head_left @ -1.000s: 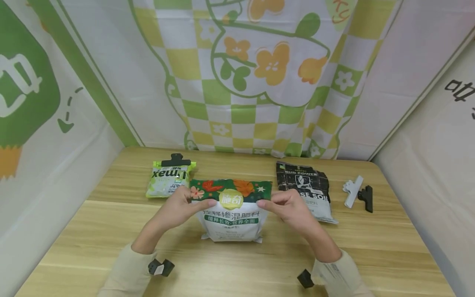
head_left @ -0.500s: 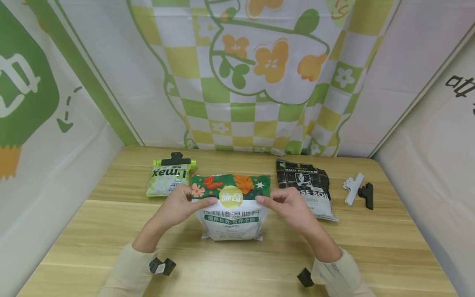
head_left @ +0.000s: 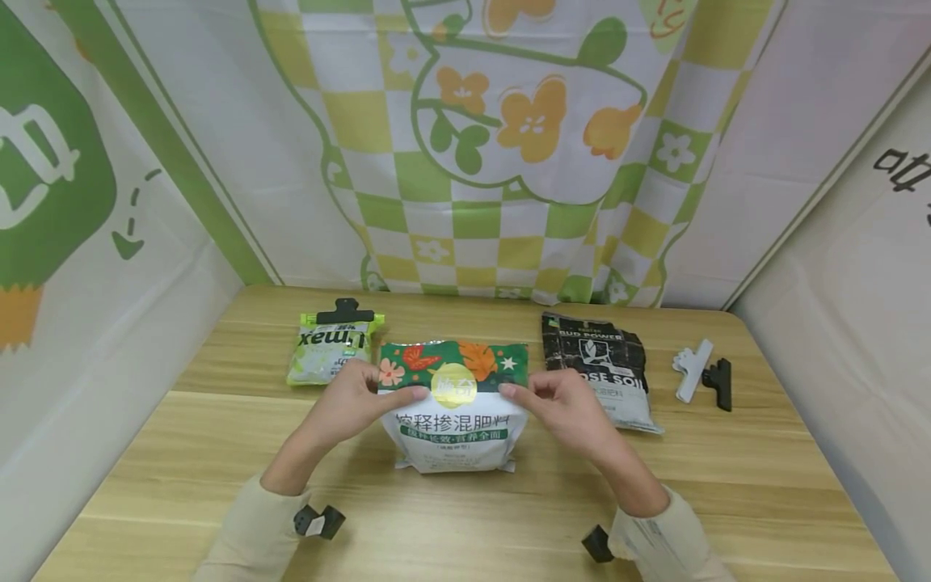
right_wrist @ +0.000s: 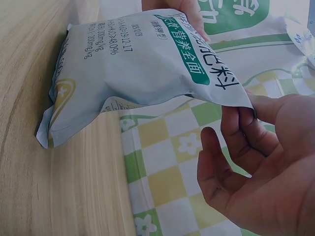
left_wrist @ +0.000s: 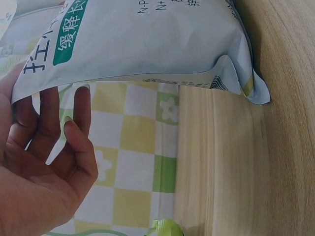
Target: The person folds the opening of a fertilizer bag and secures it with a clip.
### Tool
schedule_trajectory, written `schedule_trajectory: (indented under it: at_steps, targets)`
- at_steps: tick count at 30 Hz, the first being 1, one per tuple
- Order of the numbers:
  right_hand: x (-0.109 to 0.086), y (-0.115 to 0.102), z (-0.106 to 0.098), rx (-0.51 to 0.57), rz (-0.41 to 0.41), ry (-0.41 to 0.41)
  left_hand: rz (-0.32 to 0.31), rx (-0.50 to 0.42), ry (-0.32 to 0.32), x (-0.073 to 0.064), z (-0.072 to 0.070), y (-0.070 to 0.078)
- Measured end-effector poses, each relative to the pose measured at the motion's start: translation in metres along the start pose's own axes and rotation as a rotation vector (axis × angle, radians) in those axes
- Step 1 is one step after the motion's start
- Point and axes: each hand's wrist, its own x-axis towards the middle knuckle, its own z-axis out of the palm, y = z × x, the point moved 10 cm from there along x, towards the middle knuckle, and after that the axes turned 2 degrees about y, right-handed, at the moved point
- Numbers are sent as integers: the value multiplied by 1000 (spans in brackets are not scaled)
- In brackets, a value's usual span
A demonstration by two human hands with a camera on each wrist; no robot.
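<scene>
A white fertilizer bag with a green, leaf-printed top stands upright on the wooden table in the head view. My left hand pinches its upper left side, thumb across the front and fingers behind. On the opposite side my right hand pinches it the same way. Seen from the left wrist, the left hand has some fingers tucked behind the bag's edge and others loosely bent below it. In the right wrist view, the right hand grips the bag's corner between thumb and fingers.
At the back left lies a small green bag with a black clip across its top. A black and grey soil bag lies behind my right hand. Farther right are a white clip and a black clip. A patterned curtain hangs behind the table.
The bag's top has tilted slightly and its left edge has shifted a little inward with my left hand. Both hands keep their pinch.
</scene>
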Motion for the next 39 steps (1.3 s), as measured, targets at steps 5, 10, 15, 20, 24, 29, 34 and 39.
schedule_trajectory:
  at_steps: [5, 10, 15, 20, 24, 29, 34, 39]
  targets:
    - [1, 2, 0, -11, 16, -3, -28, 9, 12, 0, 0, -2]
    - [1, 4, 1, -12, 27, -8, -50, 16, 21, 0, -1, -4]
    - [1, 5, 1, -16, 39, -21, -66, 2, 4, 1, 1, -6]
    - [0, 11, 3, 4, 99, -48, -84, -20, -34, 1, 5, -9]
    - [-1, 18, 6, -8, 165, -69, -117, -15, -60, 1, 8, -14]
    - [-1, 23, 4, -41, 208, -24, -139, 21, -87, 2, 11, -15]
    - [-3, 1, -7, -184, 7, 158, -101, 55, -42, 4, 8, -12]
    - [-10, -30, 10, -317, -343, 76, 114, 89, 4, 5, 8, 7]
